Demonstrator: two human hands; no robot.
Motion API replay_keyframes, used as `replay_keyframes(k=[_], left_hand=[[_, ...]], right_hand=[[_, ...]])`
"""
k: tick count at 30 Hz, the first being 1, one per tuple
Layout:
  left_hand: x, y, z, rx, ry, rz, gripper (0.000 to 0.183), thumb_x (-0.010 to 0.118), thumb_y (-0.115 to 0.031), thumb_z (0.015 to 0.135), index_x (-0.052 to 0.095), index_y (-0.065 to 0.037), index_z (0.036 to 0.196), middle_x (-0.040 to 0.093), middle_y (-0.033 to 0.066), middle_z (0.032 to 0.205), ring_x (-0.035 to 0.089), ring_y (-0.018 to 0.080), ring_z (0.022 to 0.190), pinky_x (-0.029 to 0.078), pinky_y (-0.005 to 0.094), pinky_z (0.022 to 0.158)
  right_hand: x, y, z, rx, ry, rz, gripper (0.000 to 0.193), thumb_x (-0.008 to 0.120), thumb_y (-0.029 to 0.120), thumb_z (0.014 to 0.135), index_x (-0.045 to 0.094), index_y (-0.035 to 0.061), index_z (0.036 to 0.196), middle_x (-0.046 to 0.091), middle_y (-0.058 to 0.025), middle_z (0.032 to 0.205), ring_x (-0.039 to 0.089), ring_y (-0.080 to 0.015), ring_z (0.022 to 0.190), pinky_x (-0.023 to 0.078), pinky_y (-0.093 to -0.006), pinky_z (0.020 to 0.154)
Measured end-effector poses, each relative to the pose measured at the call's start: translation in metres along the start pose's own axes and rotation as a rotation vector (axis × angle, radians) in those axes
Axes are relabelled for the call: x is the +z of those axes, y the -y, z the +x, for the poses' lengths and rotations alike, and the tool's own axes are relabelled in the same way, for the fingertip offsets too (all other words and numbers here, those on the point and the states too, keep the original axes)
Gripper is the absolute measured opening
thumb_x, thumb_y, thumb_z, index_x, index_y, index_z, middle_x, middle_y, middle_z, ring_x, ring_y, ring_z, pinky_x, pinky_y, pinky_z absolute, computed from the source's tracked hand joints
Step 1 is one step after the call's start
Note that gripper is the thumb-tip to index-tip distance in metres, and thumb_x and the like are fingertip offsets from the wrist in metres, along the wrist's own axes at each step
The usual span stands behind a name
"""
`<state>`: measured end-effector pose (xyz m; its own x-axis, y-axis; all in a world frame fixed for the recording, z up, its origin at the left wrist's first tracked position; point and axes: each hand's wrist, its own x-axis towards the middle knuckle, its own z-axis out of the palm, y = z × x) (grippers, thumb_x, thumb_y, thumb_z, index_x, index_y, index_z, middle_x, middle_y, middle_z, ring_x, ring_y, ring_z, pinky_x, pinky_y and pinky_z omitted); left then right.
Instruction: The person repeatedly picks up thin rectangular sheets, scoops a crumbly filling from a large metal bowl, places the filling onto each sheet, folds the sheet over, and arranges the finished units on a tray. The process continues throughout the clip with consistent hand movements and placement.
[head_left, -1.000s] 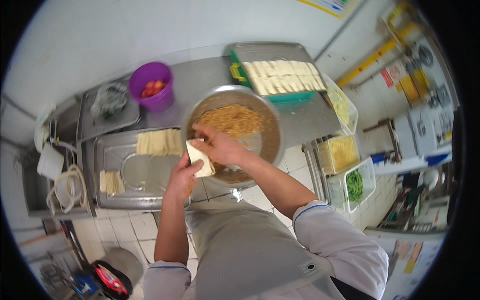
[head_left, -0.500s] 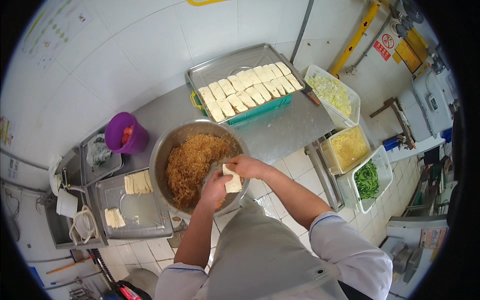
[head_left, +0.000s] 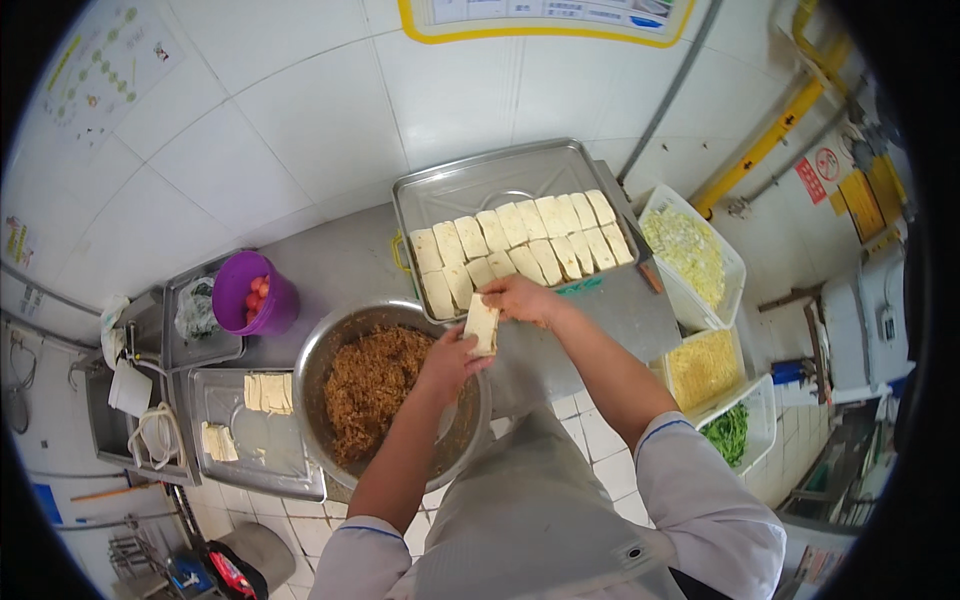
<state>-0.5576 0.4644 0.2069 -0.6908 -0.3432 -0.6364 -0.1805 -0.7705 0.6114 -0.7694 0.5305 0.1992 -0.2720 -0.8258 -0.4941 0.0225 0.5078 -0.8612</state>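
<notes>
Between my two hands is a pale, rectangular tofu piece point(head_left: 482, 322), held just past the right rim of the big metal bowl. My left hand point(head_left: 450, 363) grips its lower left side. At its upper right corner, the fingers of my right hand point(head_left: 522, 300) are closed on it. Brown, grainy filling point(head_left: 372, 385) fills much of the metal bowl point(head_left: 480, 400), below and left of the hands. Just beyond my right hand lies a metal tray point(head_left: 490, 185) with two rows of similar pieces point(head_left: 520, 222) set side by side.
At left, a shallow tray point(head_left: 285, 455) carries more pale slices point(head_left: 268, 393). A purple bucket point(head_left: 232, 290) holding red items stands behind it. On the right are tubs of chopped pale vegetable point(head_left: 685, 250), yellow shreds point(head_left: 705, 370) and greens point(head_left: 728, 435). A knife handle point(head_left: 652, 277) lies beside the tray.
Both hands have carried the tofu piece up and away from over the bowl, toward the near edge of the tray with the rows. The view has shifted too.
</notes>
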Motion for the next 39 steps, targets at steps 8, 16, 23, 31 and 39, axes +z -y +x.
replay_keyframes(k=[8,16,23,31,39], left_hand=[[-0.010,-0.112,0.134,0.262,-0.357,0.073,0.052,0.057,-0.007,0.102,0.043,-0.003,0.152,0.062,0.0149,0.128,0.068,0.0241,0.102,0.061,0.0356,0.088],[-0.027,-0.158,0.229,0.404,-0.591,0.220,0.053,0.060,-0.005,0.098,0.045,0.002,0.148,0.062,0.0147,0.127,0.068,0.0207,0.099,0.060,0.0324,0.083],[-0.034,-0.163,0.245,0.361,-0.645,0.254,0.056,0.064,-0.009,0.098,0.046,0.005,0.149,0.067,0.0135,0.118,0.069,0.0188,0.096,0.058,0.0303,0.079],[-0.043,-0.159,0.207,0.439,-0.744,0.705,0.058,0.064,-0.020,0.101,0.047,0.006,0.150,0.070,0.0198,0.129,0.070,0.0229,0.110,0.056,0.0337,0.093],[-0.039,-0.155,0.147,0.530,-0.711,0.587,0.048,0.062,-0.020,0.103,0.056,0.006,0.142,0.070,0.0219,0.131,0.071,0.0271,0.113,0.056,0.0365,0.098]], right_hand=[[-0.041,0.078,0.186,-0.185,0.132,-0.014,0.042,0.058,0.005,0.089,0.071,-0.0011,0.128,0.075,-0.0103,0.108,0.068,-0.0182,0.094,0.056,-0.0327,0.082],[-0.049,0.093,0.314,-0.221,0.153,-0.076,0.046,0.053,0.000,0.081,0.074,0.0011,0.123,0.075,-0.0098,0.108,0.067,-0.0200,0.098,0.053,-0.0336,0.085],[-0.041,0.091,0.336,-0.289,0.065,-0.230,0.045,0.057,0.003,0.086,0.070,0.0016,0.129,0.074,-0.0167,0.121,0.070,-0.0294,0.111,0.054,-0.0373,0.096],[-0.024,0.070,0.339,-0.536,-0.217,-0.589,0.037,0.068,0.014,0.089,0.069,0.0002,0.123,0.073,-0.0211,0.115,0.069,-0.0373,0.107,0.055,-0.0414,0.096],[-0.017,0.055,0.323,-0.298,-0.088,-0.409,0.055,0.079,0.020,0.081,0.063,-0.0041,0.128,0.072,-0.0242,0.111,0.069,-0.0411,0.107,0.056,-0.0458,0.095]])
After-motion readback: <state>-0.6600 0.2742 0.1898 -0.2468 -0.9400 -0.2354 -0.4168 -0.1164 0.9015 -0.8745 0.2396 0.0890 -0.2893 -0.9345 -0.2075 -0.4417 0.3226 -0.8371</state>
